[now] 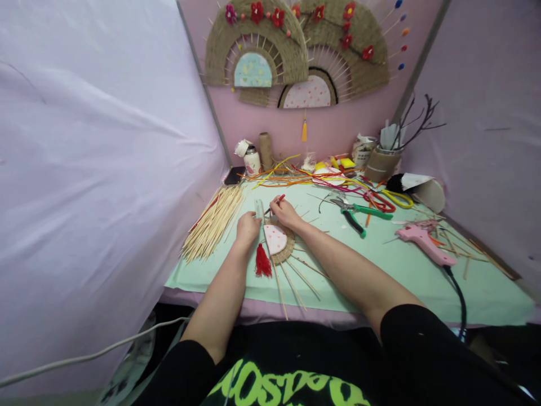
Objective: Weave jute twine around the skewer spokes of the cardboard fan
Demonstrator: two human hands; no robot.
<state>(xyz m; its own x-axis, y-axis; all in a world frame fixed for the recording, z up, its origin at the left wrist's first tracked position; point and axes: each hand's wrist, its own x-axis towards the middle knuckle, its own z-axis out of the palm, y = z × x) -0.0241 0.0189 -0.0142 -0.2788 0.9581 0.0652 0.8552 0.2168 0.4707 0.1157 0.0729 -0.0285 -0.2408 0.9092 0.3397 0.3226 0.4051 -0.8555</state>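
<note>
My left hand (248, 226) is closed on a clear green-tinted ruler (259, 207), which stands alongside the straight edge of a small half-round fan piece. That fan piece (275, 239) has a white centre with pink dots, a twine-wound rim (289, 248) and thin sticks (298, 280) fanning out to the right and towards me. In my right hand (284, 213) is a red pen (280, 198), its tip close to the ruler. A red tassel (262, 261) lies by the fan piece, below my left hand. My right hand and forearm hide some of the sticks.
A pile of bamboo sticks (213, 224) lies at left. Green-handled pruners (359, 210), a pink glue gun (426, 245) with a black cord, and scissors (399, 199) lie at right. Coloured pipe cleaners (270, 181), a bottle (252, 160) and containers (382, 163) line the back.
</note>
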